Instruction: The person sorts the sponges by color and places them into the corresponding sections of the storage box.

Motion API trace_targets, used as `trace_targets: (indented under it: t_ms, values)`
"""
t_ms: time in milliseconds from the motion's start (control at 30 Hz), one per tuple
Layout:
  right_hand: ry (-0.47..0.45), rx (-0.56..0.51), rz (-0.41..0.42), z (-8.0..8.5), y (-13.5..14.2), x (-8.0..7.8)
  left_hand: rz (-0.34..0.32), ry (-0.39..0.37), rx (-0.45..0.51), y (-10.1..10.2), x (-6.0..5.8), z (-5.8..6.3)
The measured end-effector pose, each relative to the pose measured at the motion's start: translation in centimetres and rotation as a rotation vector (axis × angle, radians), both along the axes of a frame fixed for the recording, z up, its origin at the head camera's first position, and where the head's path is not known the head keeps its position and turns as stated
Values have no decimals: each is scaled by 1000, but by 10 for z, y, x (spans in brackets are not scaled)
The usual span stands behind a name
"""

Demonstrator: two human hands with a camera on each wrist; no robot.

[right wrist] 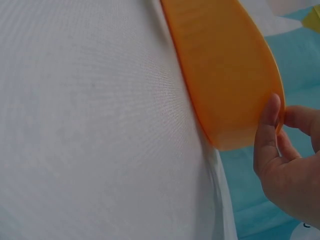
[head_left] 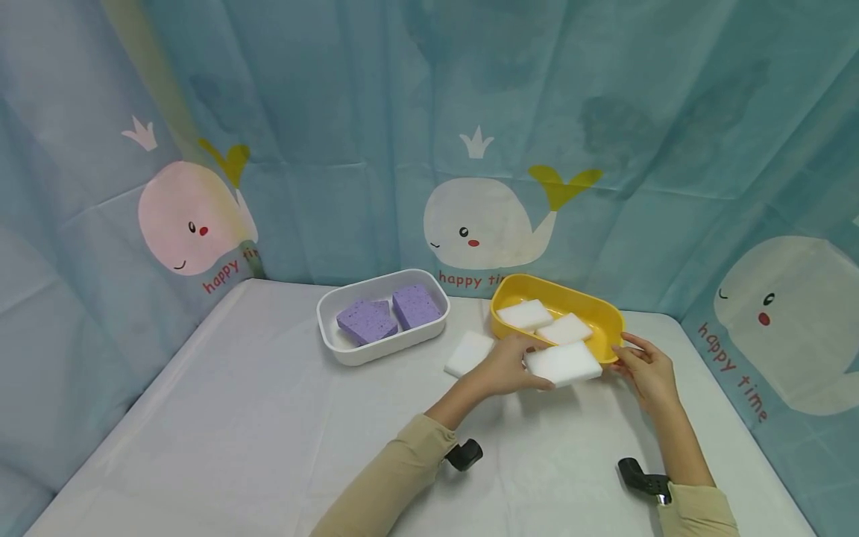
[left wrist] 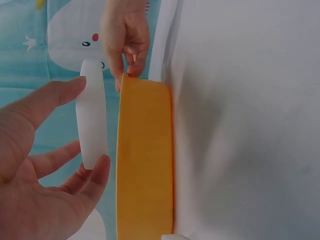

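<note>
My left hand [head_left: 511,365] grips a white sponge [head_left: 564,363] between thumb and fingers, held up at the near side of a yellow tray [head_left: 607,317]. In the left wrist view the sponge [left wrist: 92,115] stands edge-on beside the tray's orange-looking wall [left wrist: 145,160], above its rim. My right hand [head_left: 649,371] pinches the tray's right corner; the right wrist view shows its thumb and fingers [right wrist: 268,120] on either side of the rim. Two white sponges [head_left: 526,315] lie inside the tray. Another white sponge [head_left: 470,353] lies on the table, partly behind my left hand.
A white tray [head_left: 385,347] holding two purple sponges [head_left: 367,321] stands to the left on the white-covered table [head_left: 221,418]. Behind the table hangs a blue curtain [head_left: 349,201] with whale prints, and it also runs along both sides.
</note>
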State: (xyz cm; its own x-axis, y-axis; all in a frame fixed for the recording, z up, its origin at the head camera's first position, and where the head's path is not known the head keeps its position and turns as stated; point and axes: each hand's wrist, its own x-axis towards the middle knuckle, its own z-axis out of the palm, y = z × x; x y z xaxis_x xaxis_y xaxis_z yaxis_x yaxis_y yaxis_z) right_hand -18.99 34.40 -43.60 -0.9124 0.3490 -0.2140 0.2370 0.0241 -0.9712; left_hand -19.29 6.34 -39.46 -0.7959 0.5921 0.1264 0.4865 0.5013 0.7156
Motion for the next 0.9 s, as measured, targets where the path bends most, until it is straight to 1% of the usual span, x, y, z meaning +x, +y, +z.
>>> trace_targets:
  t_ms: [67, 133, 300, 533, 667, 800, 900]
  values:
    - [4, -5, 1, 0, 0, 0, 12, 19, -8, 3, -4, 3]
    - [9, -13, -1, 0, 0, 0, 31, 20, -19, 7, -7, 5]
    - [23, -1, 5, -1, 0, 0, 75, -4, -31, 15, -15, 10]
    - [30, -22, 9, -2, 2, 0, 106, 2, -29, 26, -27, 14]
    - [36, -32, 15, -2, 3, 0, 135, -30, -38, 33, -33, 17]
    - [44, -40, 20, -2, 3, 0, 165, -69, -58, 40, -37, 18]
    - [41, -28, 23, -1, 3, 0, 188, -80, -76, 45, -40, 18]
